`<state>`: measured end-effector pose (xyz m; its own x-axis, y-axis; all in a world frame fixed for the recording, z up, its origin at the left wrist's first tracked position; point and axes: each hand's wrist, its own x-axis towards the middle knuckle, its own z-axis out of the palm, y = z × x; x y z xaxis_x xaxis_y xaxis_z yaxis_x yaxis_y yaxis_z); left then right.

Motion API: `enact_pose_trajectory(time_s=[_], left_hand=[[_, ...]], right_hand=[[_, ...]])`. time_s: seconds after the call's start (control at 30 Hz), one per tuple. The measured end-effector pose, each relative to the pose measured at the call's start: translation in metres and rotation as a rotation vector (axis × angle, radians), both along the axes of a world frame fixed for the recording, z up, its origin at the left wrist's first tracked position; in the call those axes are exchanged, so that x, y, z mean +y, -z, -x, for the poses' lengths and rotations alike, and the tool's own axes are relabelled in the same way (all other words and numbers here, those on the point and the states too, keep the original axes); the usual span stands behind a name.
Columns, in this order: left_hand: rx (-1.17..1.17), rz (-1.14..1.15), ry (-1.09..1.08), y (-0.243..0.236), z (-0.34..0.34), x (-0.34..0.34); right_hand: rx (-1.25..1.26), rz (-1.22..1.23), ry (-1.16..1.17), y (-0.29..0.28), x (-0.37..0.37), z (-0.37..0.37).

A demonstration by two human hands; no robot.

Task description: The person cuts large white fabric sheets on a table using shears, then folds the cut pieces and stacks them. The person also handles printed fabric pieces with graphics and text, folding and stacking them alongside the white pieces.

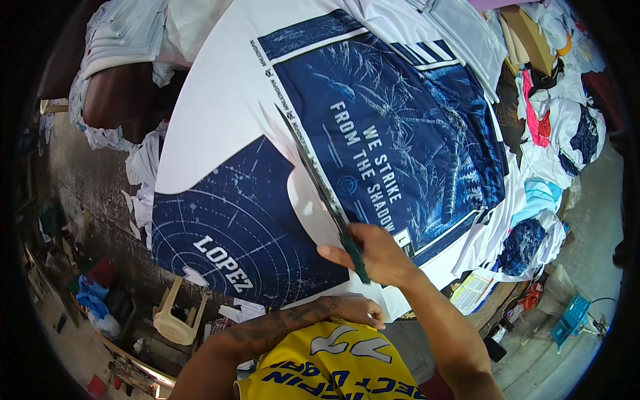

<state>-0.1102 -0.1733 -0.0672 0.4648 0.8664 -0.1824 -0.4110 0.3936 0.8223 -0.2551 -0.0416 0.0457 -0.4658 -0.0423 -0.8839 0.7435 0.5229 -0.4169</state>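
My right hand (381, 253) is closed round the dark green handles of a pair of long scissors (325, 193). Their blades reach up and leftward along the gap between two printed pieces of cloth. Left of the blades lies a navy panel (273, 220) with white lettering and ring patterns, joined to white cloth. On the right is a larger navy printed panel (400, 133) with palm shapes and white lettering. My left forearm crosses in front of my body; the left hand (360, 310) rests with curled fingers by the near cloth edge. What it grips, if anything, is hidden.
White cloth stacks (127, 40) sit at the far left. Mixed clothes and scraps (547, 133) are heaped along the right. A cream plastic stool (179, 313) stands on the floor at lower left, and a teal device (572, 321) at lower right.
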Motion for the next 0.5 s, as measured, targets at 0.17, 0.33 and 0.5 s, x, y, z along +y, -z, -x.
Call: enact_pose_trajectory(time_s=[0.17,0.33,0.5], left_hand=[[-0.079,-0.026,0.133,0.002,0.009,0.004],[-0.101,0.0,0.153,0.017,-0.011,0.012],[-0.144,-0.032,0.136,-0.008,0.044,0.0]], right_hand=[[-0.154,0.025,-0.038,0.006,-0.009,0.046],[0.041,-0.043,-0.007,0.005,-0.025,0.097],[0.124,0.063,0.011,0.015,-0.03,0.141]])
